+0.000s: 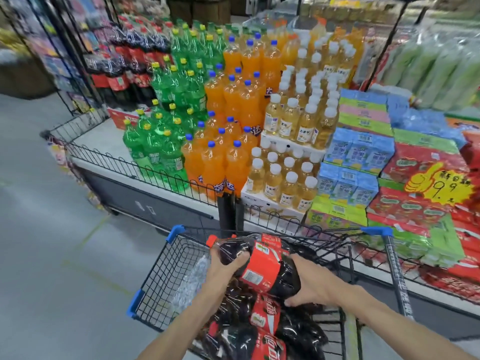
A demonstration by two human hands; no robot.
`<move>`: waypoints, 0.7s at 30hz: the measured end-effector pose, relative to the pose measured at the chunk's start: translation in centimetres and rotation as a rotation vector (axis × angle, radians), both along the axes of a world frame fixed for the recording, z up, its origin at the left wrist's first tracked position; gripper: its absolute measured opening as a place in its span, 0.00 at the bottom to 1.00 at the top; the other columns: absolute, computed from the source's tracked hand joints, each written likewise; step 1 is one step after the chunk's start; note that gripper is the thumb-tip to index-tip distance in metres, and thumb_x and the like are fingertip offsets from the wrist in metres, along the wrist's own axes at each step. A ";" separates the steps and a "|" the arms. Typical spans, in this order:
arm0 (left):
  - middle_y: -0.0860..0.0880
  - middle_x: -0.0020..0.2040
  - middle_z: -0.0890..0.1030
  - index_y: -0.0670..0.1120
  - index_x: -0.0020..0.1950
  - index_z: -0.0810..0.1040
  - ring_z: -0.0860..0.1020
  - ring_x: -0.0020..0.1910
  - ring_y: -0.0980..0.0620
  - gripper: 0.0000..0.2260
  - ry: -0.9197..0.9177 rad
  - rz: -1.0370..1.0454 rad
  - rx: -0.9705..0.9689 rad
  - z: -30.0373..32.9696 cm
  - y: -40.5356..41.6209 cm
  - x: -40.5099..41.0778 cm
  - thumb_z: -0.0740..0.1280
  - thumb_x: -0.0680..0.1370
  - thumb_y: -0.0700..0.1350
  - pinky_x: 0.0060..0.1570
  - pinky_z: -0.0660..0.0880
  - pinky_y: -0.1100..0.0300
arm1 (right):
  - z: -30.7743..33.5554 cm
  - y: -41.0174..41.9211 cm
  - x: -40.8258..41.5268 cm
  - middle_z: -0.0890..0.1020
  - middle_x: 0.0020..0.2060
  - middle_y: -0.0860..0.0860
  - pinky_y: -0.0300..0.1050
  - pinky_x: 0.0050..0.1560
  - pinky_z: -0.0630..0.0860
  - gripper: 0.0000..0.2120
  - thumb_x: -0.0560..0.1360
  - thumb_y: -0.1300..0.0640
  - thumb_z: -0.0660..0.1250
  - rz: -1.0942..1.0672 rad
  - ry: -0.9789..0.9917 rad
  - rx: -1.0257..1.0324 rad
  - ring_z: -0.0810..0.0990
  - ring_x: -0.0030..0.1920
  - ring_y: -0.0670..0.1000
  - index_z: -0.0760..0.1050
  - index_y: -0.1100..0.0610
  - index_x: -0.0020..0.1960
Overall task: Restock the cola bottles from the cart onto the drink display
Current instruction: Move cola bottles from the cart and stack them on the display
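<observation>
Head view, looking down over the cart (155, 276) parked against the front rail of the drink display (145, 175). I have one cola bottle (259, 266) lifted just above the pile of cola bottles in the cart (259, 326), lying roughly on its side, red cap toward the display.

Left hand (223, 266): fingers curled round the shoulder below the cap. Right hand (309, 289): wrapped under and around the base end. Both are clamped on the same bottle.

Handling, my judgement: large and full, so heavy; two hands seem right. Thin plastic wall will likely give under a hard squeeze. The glossy label band looks slick, so I would avoid gripping there. Neck and base look like the firmest holds.

Display: cola stock (122, 71) stands at the far left corner, beside the green bottles (166, 131); orange bottles (226, 152) come next along. Bare shelf shows at the front left corner, before the cola. Target spot is well apart from the cart, across the rail.

Risk: clipping the wire rail on the carry.
</observation>
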State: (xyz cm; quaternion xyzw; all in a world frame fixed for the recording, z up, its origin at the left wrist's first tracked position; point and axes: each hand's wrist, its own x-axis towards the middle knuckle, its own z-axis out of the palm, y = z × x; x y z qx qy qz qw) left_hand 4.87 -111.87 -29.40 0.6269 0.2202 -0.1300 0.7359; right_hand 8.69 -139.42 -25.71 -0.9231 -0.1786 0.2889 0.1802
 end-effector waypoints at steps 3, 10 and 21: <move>0.47 0.66 0.82 0.67 0.70 0.66 0.83 0.62 0.42 0.39 -0.085 0.014 -0.044 2.2 5.2 0.5 0.84 0.65 0.63 0.64 0.78 0.38 | 2.1 5.4 1.4 0.74 0.62 0.37 0.46 0.64 0.75 0.52 0.58 0.25 0.77 0.059 -0.066 0.001 0.75 0.63 0.42 0.59 0.42 0.73; 0.50 0.67 0.82 0.66 0.70 0.64 0.83 0.63 0.45 0.40 -0.243 0.146 -0.078 5.9 23.2 1.0 0.85 0.66 0.55 0.63 0.77 0.34 | 6.5 24.6 3.7 0.77 0.57 0.41 0.41 0.53 0.77 0.45 0.62 0.33 0.79 0.182 -0.212 0.000 0.80 0.59 0.47 0.62 0.47 0.70; 0.43 0.62 0.84 0.51 0.67 0.71 0.84 0.59 0.42 0.31 -0.391 0.332 -0.022 11.7 52.7 3.3 0.83 0.69 0.47 0.57 0.82 0.37 | 9.5 55.7 9.5 0.80 0.58 0.42 0.47 0.57 0.80 0.48 0.57 0.30 0.78 0.277 -0.323 0.071 0.81 0.58 0.46 0.66 0.46 0.71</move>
